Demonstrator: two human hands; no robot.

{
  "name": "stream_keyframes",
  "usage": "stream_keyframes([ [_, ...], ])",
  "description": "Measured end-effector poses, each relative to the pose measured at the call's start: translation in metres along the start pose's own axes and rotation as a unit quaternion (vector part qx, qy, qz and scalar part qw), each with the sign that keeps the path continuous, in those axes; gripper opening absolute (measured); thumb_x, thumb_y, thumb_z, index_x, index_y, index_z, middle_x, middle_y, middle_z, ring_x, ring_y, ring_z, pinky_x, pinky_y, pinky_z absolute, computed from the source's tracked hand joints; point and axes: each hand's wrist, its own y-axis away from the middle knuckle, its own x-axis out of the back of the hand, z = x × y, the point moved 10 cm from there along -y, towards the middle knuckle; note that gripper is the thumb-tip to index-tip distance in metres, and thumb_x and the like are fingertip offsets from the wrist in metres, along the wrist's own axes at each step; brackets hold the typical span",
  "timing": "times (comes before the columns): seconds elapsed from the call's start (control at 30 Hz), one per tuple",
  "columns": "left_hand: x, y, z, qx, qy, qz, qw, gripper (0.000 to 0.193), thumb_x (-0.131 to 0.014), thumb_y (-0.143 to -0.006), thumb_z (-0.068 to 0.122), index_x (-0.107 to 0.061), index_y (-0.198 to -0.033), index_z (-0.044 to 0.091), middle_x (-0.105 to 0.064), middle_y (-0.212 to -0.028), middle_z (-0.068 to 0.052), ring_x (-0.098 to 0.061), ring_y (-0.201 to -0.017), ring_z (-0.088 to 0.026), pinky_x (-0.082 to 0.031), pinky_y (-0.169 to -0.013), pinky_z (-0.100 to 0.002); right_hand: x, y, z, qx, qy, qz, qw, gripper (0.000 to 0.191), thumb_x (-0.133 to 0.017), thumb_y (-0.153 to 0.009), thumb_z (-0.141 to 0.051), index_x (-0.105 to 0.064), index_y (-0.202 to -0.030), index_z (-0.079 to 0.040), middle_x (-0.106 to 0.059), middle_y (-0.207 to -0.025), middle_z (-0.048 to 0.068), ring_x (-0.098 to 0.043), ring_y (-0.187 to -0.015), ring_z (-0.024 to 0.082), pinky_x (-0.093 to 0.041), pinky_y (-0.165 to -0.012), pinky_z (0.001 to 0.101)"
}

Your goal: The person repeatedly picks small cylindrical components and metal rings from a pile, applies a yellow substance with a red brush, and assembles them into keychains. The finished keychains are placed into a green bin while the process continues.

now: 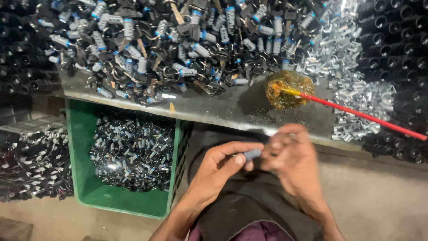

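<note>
Fingers of both hands, left hand [223, 163] and right hand [292, 156], pinch one small grey-blue cylindrical lock barrel [252, 154] | step: fitting, mid-assembly | next: steady alignment, then green plastic crate [80, 178]

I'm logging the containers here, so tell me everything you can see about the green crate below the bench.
The green crate looks like moulded plastic, rectangular and open-topped, with a slotted right wall. It sits upright on the floor, its far end tucked under the metal bench. A heap of small dark and silvery cylinder parts fills it partway. Neither hand touches it.
</note>
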Motion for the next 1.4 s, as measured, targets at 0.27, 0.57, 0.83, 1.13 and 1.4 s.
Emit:
stream_keyframes([
  [0.27,-0.01,-0.018,0.039,-0.112,-0.068,0.032,0.991,0.022,-0.064,-0.104,0.014,-0.061,-0.12,-0.001,-0.068,-0.104,-0.006,-0.065,-0.098,-0.012,-0.054,-0.092,-0.028,0.01,0.0,-0.137,0.261,0.364,0.193,0.873,0.011,-0.066,-0.113,0.005,-0.062,-0.122,0.01,-0.069,-0.102,0.017,-0.073,-0.083,0.022,-0.062,-0.07,0.0275],
  [0.57,-0.006,-0.063,0.007,-0.074,0.125,0.022,0.989,0.025,-0.064,-0.106,0.017,-0.061,-0.124,0.0,-0.067,-0.097,-0.006,-0.061,-0.088,-0.013,-0.049,-0.082,-0.028,-0.024,0.006,-0.164,0.308,0.418,0.154,0.84,0.009,-0.065,-0.115,0.005,-0.065,-0.115,0.014,-0.071,-0.097,0.02,-0.075,-0.085,0.023,-0.064,-0.078,0.0277],
  [0.83,0.001,-0.071,-0.012,-0.034,0.183,0.002,0.982,0.028,-0.064,-0.107,0.019,-0.061,-0.124,-0.002,-0.066,-0.095,-0.005,-0.06,-0.088,-0.013,-0.046,-0.079,-0.029,0.022,0.012,-0.129,0.288,0.271,0.202,0.896,0.014,-0.064,-0.115,0.003,-0.065,-0.117,0.017,-0.069,-0.095,0.022,-0.072,-0.08,0.023,-0.061,-0.075,0.0296],
  [1.13,0.04,-0.001,0.02,0.07,0.029,-0.026,0.997,0.041,-0.062,-0.092,0.029,-0.061,-0.125,0.006,-0.065,-0.111,-0.002,-0.066,-0.101,-0.014,-0.055,-0.098,-0.035,0.014,-0.018,-0.084,-0.066,0.532,0.123,0.836,0.022,-0.064,-0.095,-0.012,-0.077,-0.111,-0.004,-0.08,-0.088,0.008,-0.074,-0.072,0.013,-0.061,-0.064,0.0266],
  [1.4,0.119,0.069,0.131,0.03,-0.855,0.237,0.461,0.016,-0.074,-0.086,0.028,-0.076,-0.099,0.019,-0.056,-0.138,-0.015,-0.039,-0.14,-0.046,-0.018,-0.113,-0.073,-0.042,-0.032,-0.042,0.159,0.665,0.031,0.73,0.03,-0.074,-0.09,-0.019,-0.077,-0.119,-0.011,-0.063,-0.083,0.008,-0.06,-0.07,0.023,-0.049,-0.065,0.0367],
])
